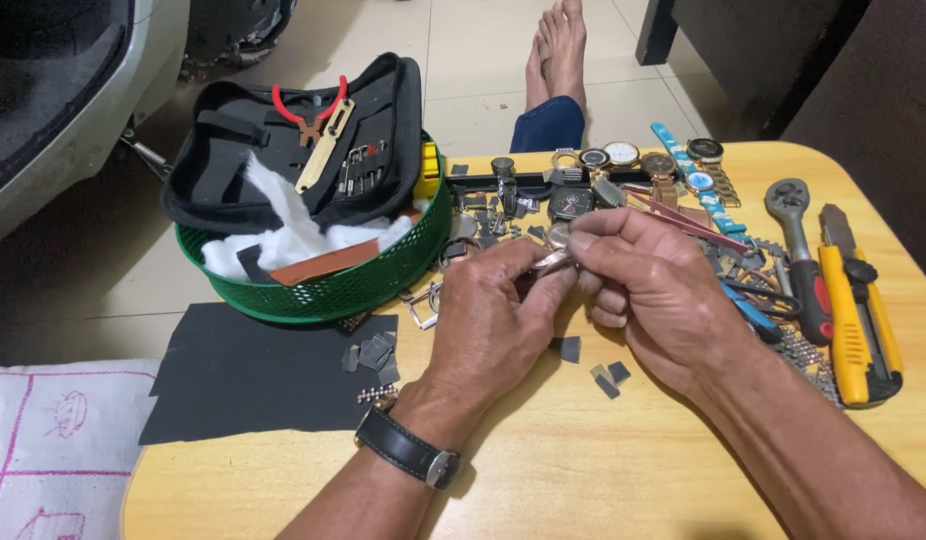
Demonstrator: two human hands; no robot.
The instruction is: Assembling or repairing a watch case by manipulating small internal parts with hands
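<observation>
Underneath, wooden table [583, 470] stands on pale tiled floor [463, 60].

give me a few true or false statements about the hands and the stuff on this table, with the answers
1. Both hands meet on one small metal piece. True: the left hand and right hand pinch it between their fingertips.
2. The watch with the black strap sits on the right wrist. False: it is on the left wrist.
3. The green basket holds white cotton and an open black tool case. True.
4. The yellow utility knife lies by the left edge of the table. False: it lies at the right side, next to the ratchet.
5. The dark sheet lies under the basket's near side, left of the hands. True.
</observation>
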